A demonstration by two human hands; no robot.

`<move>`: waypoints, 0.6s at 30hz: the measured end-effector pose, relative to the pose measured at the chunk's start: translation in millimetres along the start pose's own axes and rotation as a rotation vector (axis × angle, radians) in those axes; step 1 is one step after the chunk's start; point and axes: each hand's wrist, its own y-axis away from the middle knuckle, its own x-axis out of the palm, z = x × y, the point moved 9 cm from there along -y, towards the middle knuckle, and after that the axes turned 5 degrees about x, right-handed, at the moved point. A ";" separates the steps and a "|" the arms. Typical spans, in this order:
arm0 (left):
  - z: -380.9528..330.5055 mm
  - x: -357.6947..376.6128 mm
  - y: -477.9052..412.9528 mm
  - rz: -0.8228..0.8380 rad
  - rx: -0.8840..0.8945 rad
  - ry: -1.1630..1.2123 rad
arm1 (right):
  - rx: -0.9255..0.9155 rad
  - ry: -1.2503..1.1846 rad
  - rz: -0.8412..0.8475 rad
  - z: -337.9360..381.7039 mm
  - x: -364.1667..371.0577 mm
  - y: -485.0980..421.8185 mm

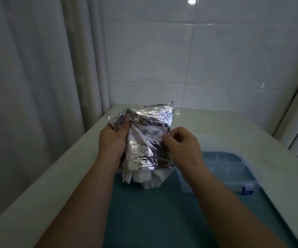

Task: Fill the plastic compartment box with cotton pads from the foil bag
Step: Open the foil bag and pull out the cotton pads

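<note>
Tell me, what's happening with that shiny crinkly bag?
A person holds a crinkled silver foil bag over the teal surface, opening downward. The left hand grips its left side and the right hand pinches its right edge. White cotton pads poke out of the bottom. The clear plastic compartment box with a blue latch sits to the right, and no pads show in its visible compartments yet.

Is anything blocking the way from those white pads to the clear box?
Nothing visible lies between the pads and the box. The right forearm crosses in front of the box's left side; whether its lid is open cannot be told.
</note>
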 end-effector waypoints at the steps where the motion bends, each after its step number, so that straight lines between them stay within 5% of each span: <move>1: 1.4 3.0 0.3 0.034 -0.014 0.052 | -0.013 -0.005 -0.018 -0.3 -1.5 -0.8; 8: 19.4 11.5 -7.1 0.192 -0.184 0.338 | -0.019 -0.145 -0.105 -0.6 -10.2 2.3; 10: 29.0 14.9 -3.6 0.250 -0.248 0.255 | -0.031 -0.124 -0.060 2.1 -6.4 2.8; 18: 11.1 -10.2 -5.4 -0.031 -0.020 -0.148 | 0.001 0.175 0.214 1.5 4.2 9.7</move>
